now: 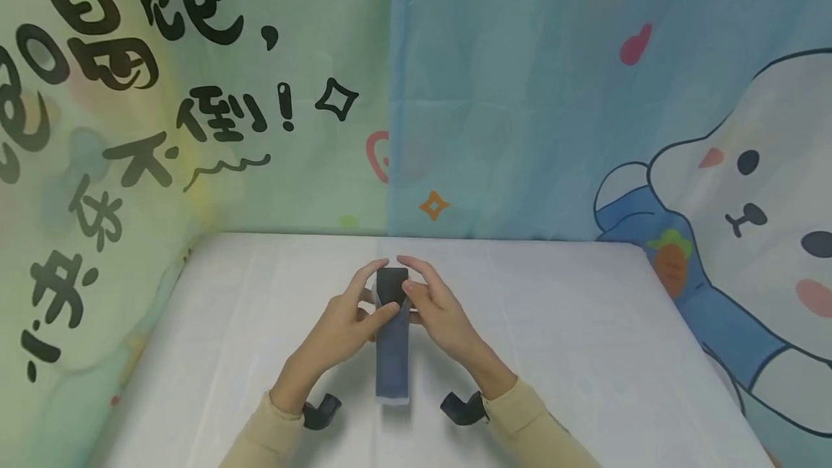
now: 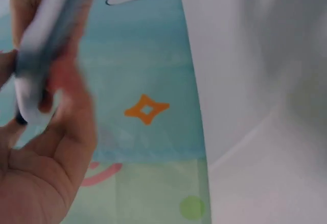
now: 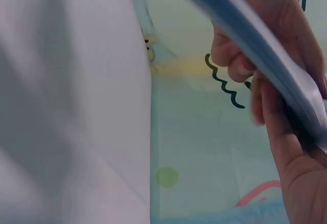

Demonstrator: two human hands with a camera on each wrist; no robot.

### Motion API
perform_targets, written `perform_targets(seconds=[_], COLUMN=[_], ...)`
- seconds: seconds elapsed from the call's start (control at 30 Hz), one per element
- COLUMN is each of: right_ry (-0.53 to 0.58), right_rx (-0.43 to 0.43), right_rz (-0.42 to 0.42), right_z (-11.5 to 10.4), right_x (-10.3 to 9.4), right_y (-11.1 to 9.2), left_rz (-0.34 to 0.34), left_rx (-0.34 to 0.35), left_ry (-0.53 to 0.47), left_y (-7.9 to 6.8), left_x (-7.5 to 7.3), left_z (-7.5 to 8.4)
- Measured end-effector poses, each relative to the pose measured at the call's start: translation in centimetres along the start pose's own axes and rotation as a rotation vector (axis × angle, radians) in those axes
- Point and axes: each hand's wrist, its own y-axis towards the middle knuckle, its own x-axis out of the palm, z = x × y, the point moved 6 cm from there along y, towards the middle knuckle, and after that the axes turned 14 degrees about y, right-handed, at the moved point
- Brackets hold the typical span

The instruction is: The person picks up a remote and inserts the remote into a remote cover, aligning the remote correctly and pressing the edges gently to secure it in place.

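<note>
A long, narrow blue object [image 1: 392,360] with a black upper end and whitish edges is held upright between both hands in the head view. My left hand [image 1: 344,323] grips its upper part from the left, thumb across the front and other fingers behind. From the right, my right hand [image 1: 448,316] holds the same end, thumb at the black part. Both index fingers arch up near its top. In the left wrist view the blue object [image 2: 41,50] is blurred, its pale side showing. The right wrist view shows the object [image 3: 260,45] edge-on, blue and white. I cannot tell its kind.
A white-covered table [image 1: 572,352] lies beneath the hands. Behind it hangs a printed curtain [image 1: 500,92], with black lettering at left and a white cartoon animal at right. Black curved wrist mounts [image 1: 321,412] stick out by both beige sleeves [image 1: 539,417].
</note>
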Motion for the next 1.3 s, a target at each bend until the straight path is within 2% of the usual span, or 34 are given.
perform_targets(seconds=[0.1, 0.17, 0.3, 0.37, 0.43, 0.6, 0.7, 0.77, 0.9, 1.07, 1.2, 1.3], right_ry=[-0.099, -0.2, -0.346, -0.368, -0.362, -0.285, -0.178, -0.095, 0.028, 0.136, 0.225, 0.263], right_rx=[0.013, 0.004, -0.026, -0.014, 0.008, 0.035, 0.034, 0.039, 0.044, 0.038, 0.03, 0.024], right_rz=[-0.009, 0.004, 0.088, 0.119, 0.101, -0.064, -0.138, -0.158, -0.086, 0.086, 0.237, 0.304], right_z=[0.3, 0.4, 0.1, 0.0, 0.1, 0.6, 0.9, 1.1, 1.5, 2.1, 2.2, 2.2], right_x=[0.0, -0.1, -0.7, -0.8, -0.6, 0.4, 0.7, 0.9, 1.4, 1.9, 1.7, 1.6], right_y=[-0.1, -0.2, -0.4, -0.5, -0.6, -0.6, -0.6, -0.6, -0.6, -0.3, 0.3, 0.8], left_rz=[-0.077, -0.086, -0.012, 0.03, 0.05, 0.061, 0.091, 0.102, 0.083, 0.023, -0.015, -0.027], left_rx=[0.005, 0.015, 0.019, 0.015, 0.016, 0.048, 0.061, 0.069, 0.074, 0.042, 0.063, 0.081], left_ry=[-0.011, -0.024, -0.026, -0.027, -0.023, 0.014, 0.051, 0.055, 0.012, -0.075, -0.122, -0.146], left_y=[0.0, -0.1, -0.1, -0.1, -0.1, 0.0, 0.1, 0.1, 0.4, 0.7, 0.8, 0.8], left_x=[0.5, 0.6, -0.1, -0.5, -0.7, -0.7, -0.7, -0.7, -0.3, 0.1, 0.2, 0.2], left_z=[-0.3, -0.5, -0.6, -0.5, -0.4, 0.0, 0.1, 0.2, -0.2, -1.1, -1.1, -0.8])
